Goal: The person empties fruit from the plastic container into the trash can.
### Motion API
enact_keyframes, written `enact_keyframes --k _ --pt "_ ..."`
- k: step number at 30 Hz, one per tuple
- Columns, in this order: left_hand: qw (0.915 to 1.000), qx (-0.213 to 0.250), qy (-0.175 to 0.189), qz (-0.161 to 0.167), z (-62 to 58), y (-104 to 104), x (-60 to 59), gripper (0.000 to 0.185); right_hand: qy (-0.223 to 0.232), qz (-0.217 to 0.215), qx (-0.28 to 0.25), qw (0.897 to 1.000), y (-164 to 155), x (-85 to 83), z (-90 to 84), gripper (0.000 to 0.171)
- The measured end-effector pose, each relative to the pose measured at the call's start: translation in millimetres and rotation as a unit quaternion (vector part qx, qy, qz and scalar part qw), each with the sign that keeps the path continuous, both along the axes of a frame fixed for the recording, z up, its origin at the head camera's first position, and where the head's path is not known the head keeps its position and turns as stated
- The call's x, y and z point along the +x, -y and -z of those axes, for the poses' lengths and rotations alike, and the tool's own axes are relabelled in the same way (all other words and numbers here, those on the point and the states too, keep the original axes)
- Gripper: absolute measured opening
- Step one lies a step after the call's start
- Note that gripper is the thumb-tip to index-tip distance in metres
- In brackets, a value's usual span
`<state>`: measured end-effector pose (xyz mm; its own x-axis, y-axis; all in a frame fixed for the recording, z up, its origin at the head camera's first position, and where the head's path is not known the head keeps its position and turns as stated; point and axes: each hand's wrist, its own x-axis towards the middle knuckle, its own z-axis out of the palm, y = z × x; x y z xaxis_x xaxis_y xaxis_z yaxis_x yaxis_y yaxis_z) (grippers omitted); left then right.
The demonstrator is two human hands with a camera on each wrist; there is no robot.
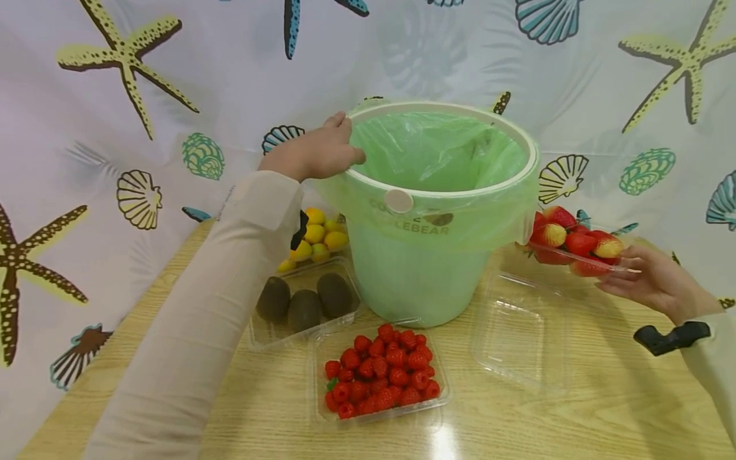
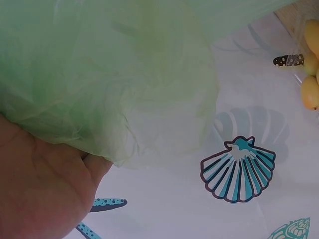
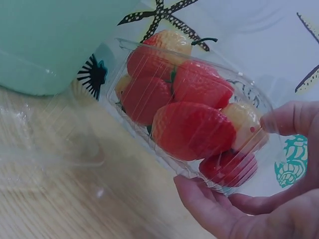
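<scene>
My left hand (image 1: 313, 152) rests on the bin's (image 1: 428, 255) rim, fingers curled over the green liner (image 2: 99, 74). My right hand (image 1: 652, 281) grips a clear tray of strawberries (image 1: 572, 243), thumb on its near wall and fingers beneath, held off the table (image 1: 575, 415) beside the bin. Below that grip lies an empty lid (image 1: 514, 329); raspberries (image 1: 382, 374) sit further left.
</scene>
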<state>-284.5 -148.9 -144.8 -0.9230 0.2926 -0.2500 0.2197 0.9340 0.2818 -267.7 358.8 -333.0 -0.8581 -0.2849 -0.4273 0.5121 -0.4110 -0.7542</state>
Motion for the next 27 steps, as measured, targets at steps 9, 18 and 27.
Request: enact_keyframes --k 9,18,27 --pt "1.0000 0.000 0.005 0.001 -0.5 -3.4 1.2 0.072 -0.003 0.021 0.001 1.000 -9.6 7.3 -10.5 0.019" --pt "1.0000 0.006 0.003 -0.002 0.2 -1.8 2.3 0.073 0.009 0.045 0.001 0.999 -3.2 9.7 -42.7 0.046" --pt "0.9998 0.019 0.003 -0.002 1.8 1.7 1.9 0.074 0.008 0.051 -0.006 0.999 3.9 4.8 -67.9 0.062"
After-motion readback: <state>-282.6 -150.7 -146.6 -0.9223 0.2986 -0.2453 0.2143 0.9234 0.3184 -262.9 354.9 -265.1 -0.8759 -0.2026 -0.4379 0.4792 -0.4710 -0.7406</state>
